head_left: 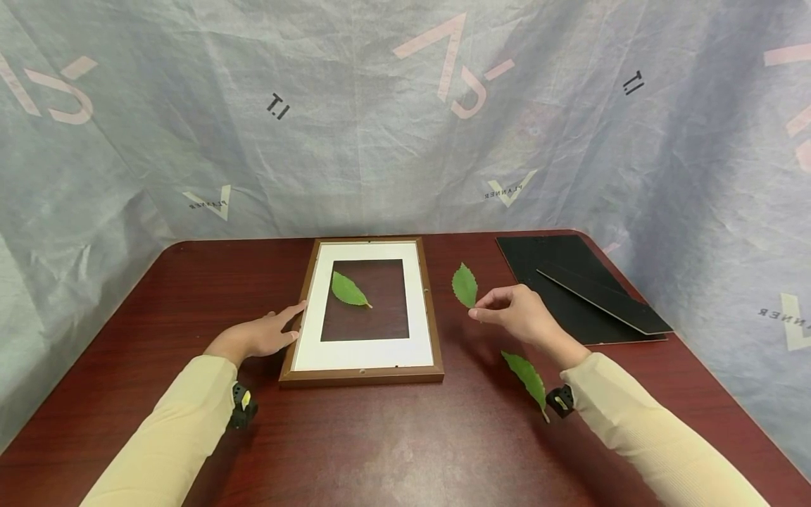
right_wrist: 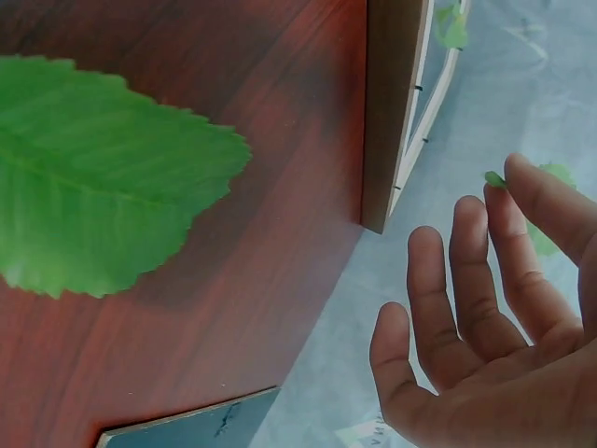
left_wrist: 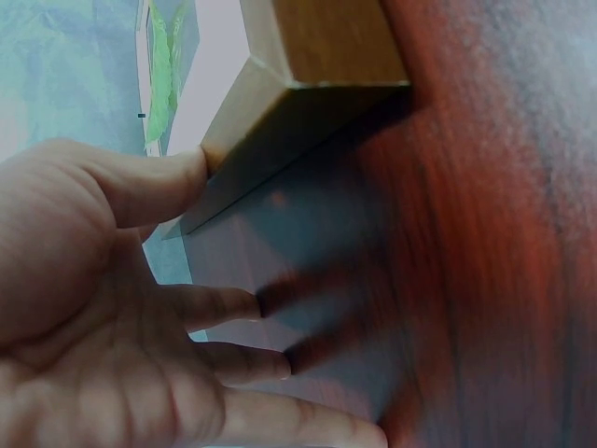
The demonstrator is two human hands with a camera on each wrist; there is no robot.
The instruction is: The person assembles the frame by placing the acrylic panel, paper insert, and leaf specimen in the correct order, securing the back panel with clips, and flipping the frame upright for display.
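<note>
A brown wooden picture frame [head_left: 361, 378] with a white mat [head_left: 310, 350] lies flat on the table. One green leaf [head_left: 348, 289] rests inside the mat's dark rectangular window. At the frame's left side is my left hand [head_left: 256, 336], fingers extended; in the left wrist view its thumb [left_wrist: 163, 187] touches the frame's edge. My right hand [head_left: 516, 313] pinches a second green leaf [head_left: 464, 284] by its stem end between thumb and index finger, right of the frame, the blade pointing up. Near the right wrist is a third leaf [head_left: 527, 377], large in the right wrist view.
A black backing board [head_left: 538, 246] lies at the table's back right, with a narrower black flap [head_left: 602, 299] standing up at an angle from it. Behind the dark red table [head_left: 405, 451] hangs a grey printed cloth [head_left: 355, 141], which also runs along both sides.
</note>
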